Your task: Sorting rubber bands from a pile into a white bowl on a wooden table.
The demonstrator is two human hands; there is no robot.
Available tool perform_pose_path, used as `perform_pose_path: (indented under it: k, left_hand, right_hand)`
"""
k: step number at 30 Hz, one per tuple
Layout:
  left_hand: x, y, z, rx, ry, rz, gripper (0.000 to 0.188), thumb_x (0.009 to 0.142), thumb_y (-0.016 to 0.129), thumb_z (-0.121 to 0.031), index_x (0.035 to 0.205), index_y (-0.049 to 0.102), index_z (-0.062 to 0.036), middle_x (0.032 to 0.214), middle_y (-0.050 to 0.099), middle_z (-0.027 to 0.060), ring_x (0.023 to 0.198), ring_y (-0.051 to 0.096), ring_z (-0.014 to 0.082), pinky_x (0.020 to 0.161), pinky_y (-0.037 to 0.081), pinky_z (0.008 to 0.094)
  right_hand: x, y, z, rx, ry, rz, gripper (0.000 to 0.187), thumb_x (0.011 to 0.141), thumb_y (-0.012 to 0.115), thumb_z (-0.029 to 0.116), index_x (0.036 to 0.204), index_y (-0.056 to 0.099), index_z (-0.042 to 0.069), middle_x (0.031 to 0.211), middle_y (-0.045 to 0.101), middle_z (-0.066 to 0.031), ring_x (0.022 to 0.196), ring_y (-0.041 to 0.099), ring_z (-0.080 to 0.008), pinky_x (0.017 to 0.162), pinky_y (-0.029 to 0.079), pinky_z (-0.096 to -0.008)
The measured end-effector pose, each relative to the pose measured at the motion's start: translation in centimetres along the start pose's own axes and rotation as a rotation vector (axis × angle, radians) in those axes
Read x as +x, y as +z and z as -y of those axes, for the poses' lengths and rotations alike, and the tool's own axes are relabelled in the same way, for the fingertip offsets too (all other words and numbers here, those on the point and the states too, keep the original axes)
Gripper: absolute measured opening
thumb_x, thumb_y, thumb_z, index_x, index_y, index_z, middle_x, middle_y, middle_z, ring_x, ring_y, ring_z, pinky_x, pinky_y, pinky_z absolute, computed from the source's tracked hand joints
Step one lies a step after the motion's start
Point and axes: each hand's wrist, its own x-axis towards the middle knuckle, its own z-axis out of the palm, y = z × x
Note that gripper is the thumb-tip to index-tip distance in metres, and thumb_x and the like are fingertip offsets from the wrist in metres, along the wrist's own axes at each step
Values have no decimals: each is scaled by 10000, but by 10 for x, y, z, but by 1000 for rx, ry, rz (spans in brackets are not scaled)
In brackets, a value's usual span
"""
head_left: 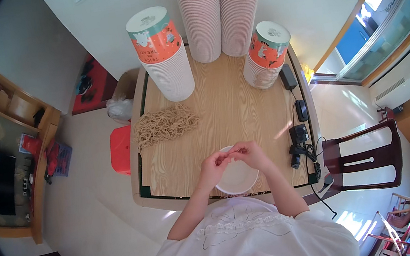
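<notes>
In front of me a white round paper bucket (238, 181) stands on the table close to its near edge, mouth facing up. My left hand (214, 165) and my right hand (251, 155) meet over its far rim, fingertips pinched together. Whatever the fingers pinch is too small or hidden to make out. Left of the bucket, farther back, lies a loose pile of tan cords (167, 124). Behind the pile rises an upside-down stack of paper buckets (169, 75), its top one orange and green with printed figures.
Two tall bucket stacks (203, 22) stand against the wall, and a shorter stack (264, 60) is at the back right. Black adapters (299, 133) and cables run along the table's right edge. A dark wooden chair (366, 156) stands right, a red stool (121, 150) left.
</notes>
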Motion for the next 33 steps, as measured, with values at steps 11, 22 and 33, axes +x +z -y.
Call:
perform_pose_path:
  k: [11, 22, 33]
  left_hand:
    - [5, 0, 2, 45, -5, -101, 94, 783, 593, -79, 812, 596, 11, 689, 589, 14, 632, 531, 58, 573, 424, 186]
    - [11, 5, 0, 67, -31, -118, 108, 783, 587, -85, 839, 605, 5, 689, 577, 3, 628, 514, 54, 559, 414, 187]
    - [18, 30, 49, -382, -301, -17, 97, 776, 601, -129, 796, 589, -35, 603, 485, -23, 488, 422, 37, 407, 318, 187]
  right_hand:
    - [4, -16, 3, -109, 86, -114, 216, 842, 507, 192, 754, 569, 4, 608, 542, -32, 561, 500, -92, 519, 409, -231]
    - [7, -14, -17, -106, 75, 102, 159, 850, 491, 142, 756, 501, 15, 625, 464, 13, 578, 428, -63, 513, 360, -207]
    - [15, -27, -34, -716, -73, -139, 204, 692, 616, 128, 855, 512, 62, 723, 552, -116, 642, 561, -232, 568, 445, -318]
